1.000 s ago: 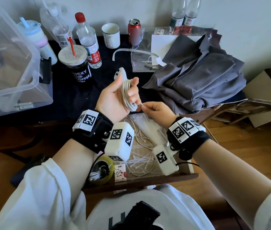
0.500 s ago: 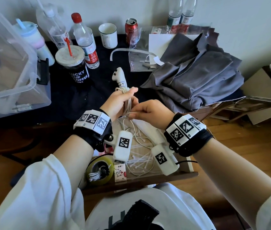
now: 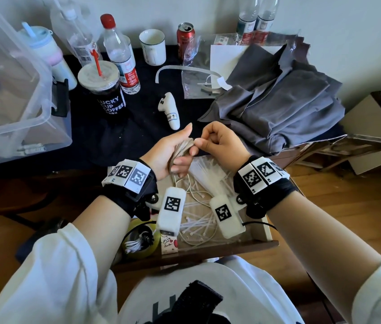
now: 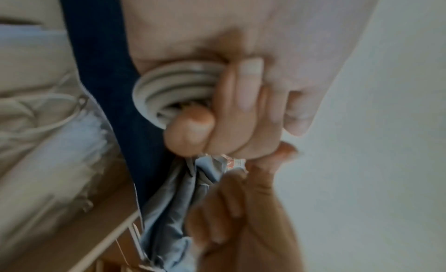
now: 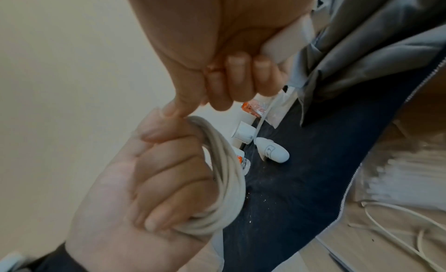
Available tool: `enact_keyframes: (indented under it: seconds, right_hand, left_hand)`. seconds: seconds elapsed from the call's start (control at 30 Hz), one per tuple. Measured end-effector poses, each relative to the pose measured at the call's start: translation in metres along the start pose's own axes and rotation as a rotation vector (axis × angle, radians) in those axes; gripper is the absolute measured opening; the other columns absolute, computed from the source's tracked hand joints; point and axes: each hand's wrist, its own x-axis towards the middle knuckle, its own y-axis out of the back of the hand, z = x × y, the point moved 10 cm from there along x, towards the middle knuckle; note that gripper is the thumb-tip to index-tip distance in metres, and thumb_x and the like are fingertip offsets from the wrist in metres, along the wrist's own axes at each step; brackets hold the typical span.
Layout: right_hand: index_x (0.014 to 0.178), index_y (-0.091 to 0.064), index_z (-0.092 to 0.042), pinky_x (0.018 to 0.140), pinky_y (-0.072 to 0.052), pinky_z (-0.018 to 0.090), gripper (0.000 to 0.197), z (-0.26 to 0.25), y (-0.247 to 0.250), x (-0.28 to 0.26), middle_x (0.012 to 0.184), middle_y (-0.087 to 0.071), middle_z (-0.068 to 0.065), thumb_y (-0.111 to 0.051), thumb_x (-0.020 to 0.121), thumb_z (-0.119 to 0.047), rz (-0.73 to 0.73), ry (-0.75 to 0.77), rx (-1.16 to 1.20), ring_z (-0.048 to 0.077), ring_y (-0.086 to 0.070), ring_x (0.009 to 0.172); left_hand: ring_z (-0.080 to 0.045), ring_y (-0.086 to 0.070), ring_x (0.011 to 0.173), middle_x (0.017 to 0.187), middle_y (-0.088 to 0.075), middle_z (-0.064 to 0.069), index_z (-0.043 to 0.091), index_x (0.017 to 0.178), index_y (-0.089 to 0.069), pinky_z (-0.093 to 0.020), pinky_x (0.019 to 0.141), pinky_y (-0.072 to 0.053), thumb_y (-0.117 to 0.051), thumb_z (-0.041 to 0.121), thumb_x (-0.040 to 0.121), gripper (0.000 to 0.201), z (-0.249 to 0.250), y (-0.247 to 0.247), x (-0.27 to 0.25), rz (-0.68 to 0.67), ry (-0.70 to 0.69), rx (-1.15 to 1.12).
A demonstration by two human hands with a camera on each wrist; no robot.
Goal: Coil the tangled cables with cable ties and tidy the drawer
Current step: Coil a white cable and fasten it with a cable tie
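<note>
The left hand (image 3: 169, 152) is holding the coiled cable (image 3: 183, 148) just above the open drawer (image 3: 243, 245), its fingers (image 5: 169, 182) curling through and around the bundle of white loops. The right hand (image 3: 220, 142) is sitting directly to the coil's right, its thumb tip and forefinger touching the top of the loops; the other fingers are folding into the palm. It may be pinching a cable tie or the cable's loose end there, but the wrist views are too blurred for me to tell which.

The coil's long axis is running roughly up and down within the left fist, so a tie would have to pass across it, through the opening beside the left fingers. The right hand is the nearer one for that, being already at the coil's upper end.

Below both wrists, loose cable ties (image 3: 199, 220) are lying scattered in the drawer with a thin white cord (image 3: 193, 195) winding among them. Beyond the hands, on the dark surface (image 3: 138, 127), a small white device (image 3: 169, 111) is lying by itself, with a coffee cup (image 3: 105, 90), bottles, a white mug (image 3: 153, 46) and a red can (image 3: 185, 39) standing further back. Grey cloth (image 3: 278, 101) is heaping up to the right, and a clear plastic bin (image 3: 9, 101) is sitting at the left.
</note>
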Motion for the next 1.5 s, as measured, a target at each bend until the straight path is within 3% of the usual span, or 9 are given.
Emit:
enact_keyframes:
  seconds: [0.07,0.2,0.33,0.5,0.6,0.83,1.0,1.2,1.5]
  right_hand:
    - [0.091,-0.046,-0.017,0.041,-0.029,0.013,0.006,0.005,-0.014,-0.004,0.056,-0.04,-0.001,-0.049,0.095,-0.021,-0.097,-0.036,0.082,0.002,-0.036,0.044]
    - [0.097,-0.05,-0.013,0.039,-0.036,0.019,0.075,-0.002,-0.053,-0.022,0.06,-0.049,0.01,-0.032,0.072,-0.082,-0.42,0.015,0.082,0.014,-0.043,0.043]
    - [0.113,-0.047,0.011,0.038,-0.034,0.019,0.114,-0.009,-0.055,-0.024,0.062,-0.049,0.019,-0.036,0.061,-0.09,-0.426,0.04,0.121,0.017,-0.041,0.044]
    - [0.087,-0.051,-0.012,0.04,-0.035,0.007,0.026,-0.014,-0.043,-0.025,0.048,-0.059,-0.013,-0.041,0.093,-0.035,-0.349,0.007,0.301,-0.002,-0.048,0.037]
    - [0.095,-0.051,-0.009,0.047,-0.04,0.004,0.028,-0.005,-0.041,-0.027,0.053,-0.065,-0.016,-0.025,0.099,-0.001,-0.337,-0.061,0.313,-0.007,-0.058,0.049]
    - [0.074,-0.059,-0.017,0.053,-0.042,0.006,0.036,0.003,-0.04,-0.026,0.053,-0.064,-0.011,-0.033,0.098,-0.014,-0.234,-0.026,0.34,-0.003,-0.058,0.052]
    - [0.068,-0.056,-0.014,0.052,-0.042,0.007,0.044,0.005,-0.033,-0.021,0.05,-0.061,-0.009,-0.028,0.1,-0.004,-0.18,-0.019,0.361,-0.002,-0.055,0.049]
    - [0.07,-0.056,-0.017,0.051,-0.041,0.01,0.032,0.025,-0.025,-0.014,0.05,-0.056,-0.012,-0.039,0.098,-0.015,-0.057,-0.049,0.364,-0.003,-0.05,0.05]
    - [0.063,-0.045,-0.006,0.034,-0.029,0.017,0.057,0.07,-0.064,-0.026,0.037,-0.035,-0.001,-0.024,0.098,-0.046,-0.315,-0.386,0.331,0.013,-0.032,0.029]
  left_hand:
    - [-0.007,-0.023,0.025,0.032,-0.027,0.006,0.016,0.049,-0.049,-0.017,0.036,-0.03,-0.021,0.053,0.097,0.067,0.005,-0.004,-0.001,-0.045,-0.026,-0.09]
    - [-0.01,-0.015,0.025,0.029,-0.029,0.008,0.018,0.045,-0.047,-0.017,0.034,-0.027,-0.03,0.057,0.087,0.06,0.017,-0.027,-0.008,-0.245,-0.095,-0.228]
    - [-0.013,-0.014,0.03,0.034,-0.019,0.006,0.021,0.046,-0.052,-0.019,0.036,-0.028,-0.053,0.061,0.079,0.052,0.021,-0.036,-0.016,-0.349,-0.119,-0.24]
    - [-0.007,-0.028,0.033,0.041,-0.03,0.01,0.025,0.064,-0.069,-0.013,0.047,-0.039,-0.064,0.044,0.081,0.027,0.022,-0.046,-0.022,-0.5,-0.249,-0.236]
    - [0.001,-0.047,0.036,0.042,-0.051,0.015,0.022,0.064,-0.07,-0.012,0.053,-0.042,-0.066,0.043,0.08,0.027,0.019,-0.042,-0.019,-0.458,-0.259,-0.23]
    - [-0.001,-0.047,0.035,0.038,-0.047,0.012,0.02,0.052,-0.068,-0.017,0.049,-0.046,-0.077,0.055,0.058,0.037,0.017,-0.02,-0.009,-0.149,-0.256,-0.1]
    - [-0.009,-0.054,0.046,0.046,-0.051,0.004,-0.03,0.096,-0.045,-0.022,0.056,-0.05,-0.076,0.047,0.065,0.089,0.014,0.005,-0.002,0.031,-0.247,-0.048]
    - [-0.009,-0.063,0.075,0.079,-0.064,0.0,0.014,0.087,-0.062,-0.023,0.072,-0.051,-0.057,0.021,0.085,0.009,-0.001,0.017,0.002,0.214,-0.277,-0.053]
    - [-0.029,-0.058,0.112,0.117,-0.063,-0.012,0.007,0.108,-0.053,-0.043,0.083,-0.052,-0.045,0.028,0.089,0.028,-0.037,0.008,0.012,0.203,-0.212,-0.205]
